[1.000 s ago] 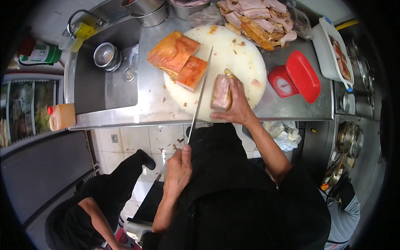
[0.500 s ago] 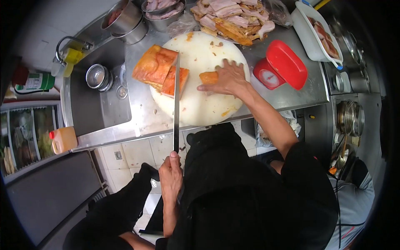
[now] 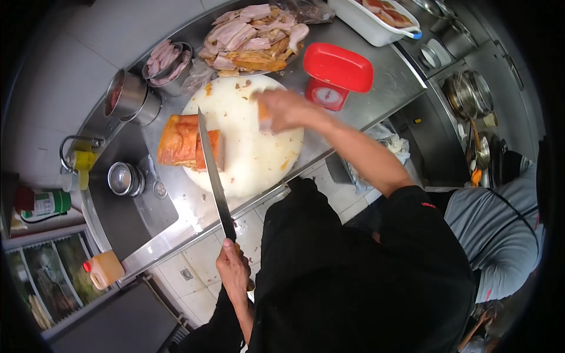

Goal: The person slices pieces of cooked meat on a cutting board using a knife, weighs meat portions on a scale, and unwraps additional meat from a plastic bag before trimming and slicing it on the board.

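My left hand [image 3: 233, 269] is closed round the handle of a long knife [image 3: 216, 182], its blade pointing away from me over the pork and the board's left side. Under and beside the blade lie a large slab of roast pork [image 3: 175, 143] with golden-brown skin and a narrower cut piece [image 3: 218, 150] against it. They rest partly on the round white cutting board [image 3: 259, 159]. My right hand [image 3: 281, 110], slightly blurred, grips a small piece of roast pork [image 3: 263, 116] over the board's right side; some fingers are hidden.
A red scale [image 3: 329, 88] stands right of the board. Behind are a heaped platter of meat [image 3: 253, 38], metal pots [image 3: 132, 97] and a white tray [image 3: 376, 26]. A sink [image 3: 126, 212] is at left. A person in a grey shirt [image 3: 494, 229] is at right.
The view has turned and shifted, so the counter appears rotated. My right hand has gone from spread round the small pork piece to gripping it. My left hand still holds the knife.
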Demonstrator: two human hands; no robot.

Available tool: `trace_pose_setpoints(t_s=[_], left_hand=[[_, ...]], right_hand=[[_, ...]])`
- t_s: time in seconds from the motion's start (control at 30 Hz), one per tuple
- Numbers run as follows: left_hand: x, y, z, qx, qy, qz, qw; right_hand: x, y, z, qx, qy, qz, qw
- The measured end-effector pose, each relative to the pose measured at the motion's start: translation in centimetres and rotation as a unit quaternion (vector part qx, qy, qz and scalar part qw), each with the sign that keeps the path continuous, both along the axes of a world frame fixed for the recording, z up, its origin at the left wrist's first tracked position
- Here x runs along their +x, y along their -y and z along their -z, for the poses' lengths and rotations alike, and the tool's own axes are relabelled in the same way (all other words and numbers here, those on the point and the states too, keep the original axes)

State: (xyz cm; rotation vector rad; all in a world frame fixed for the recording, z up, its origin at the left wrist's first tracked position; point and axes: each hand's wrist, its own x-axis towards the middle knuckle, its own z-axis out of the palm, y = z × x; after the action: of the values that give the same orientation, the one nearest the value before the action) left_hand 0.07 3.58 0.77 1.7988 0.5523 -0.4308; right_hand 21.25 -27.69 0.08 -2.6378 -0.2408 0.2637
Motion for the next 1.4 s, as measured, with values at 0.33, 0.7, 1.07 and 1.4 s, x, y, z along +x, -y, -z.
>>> trace_pose_setpoints(t_s=[0.33, 0.7, 1.07, 1.4], left_hand=[[-1.3, -2.8, 1.3, 0.032, 0.010, 0.013, 0.999], [-3.5, -3.9, 1.8, 0.016, -0.004, -0.009, 1.000], [-3.2, -3.7, 1.6, 0.002, -0.013, 0.000, 1.000], [-2.3, -3.1, 1.6, -0.015, -0.013, -0.001, 1.000]], right_hand=[[5.0, 16.6, -1.7, -0.126, 0.085, 0.196, 0.969], [5.0, 17.9, 0.8, -0.128, 0.025, 0.228, 0.965], [4.8, 18.3, -0.5, -0.194, 0.032, 0.236, 0.952], [4.2, 19.4, -0.3, -0.128, 0.030, 0.205, 0.970]])
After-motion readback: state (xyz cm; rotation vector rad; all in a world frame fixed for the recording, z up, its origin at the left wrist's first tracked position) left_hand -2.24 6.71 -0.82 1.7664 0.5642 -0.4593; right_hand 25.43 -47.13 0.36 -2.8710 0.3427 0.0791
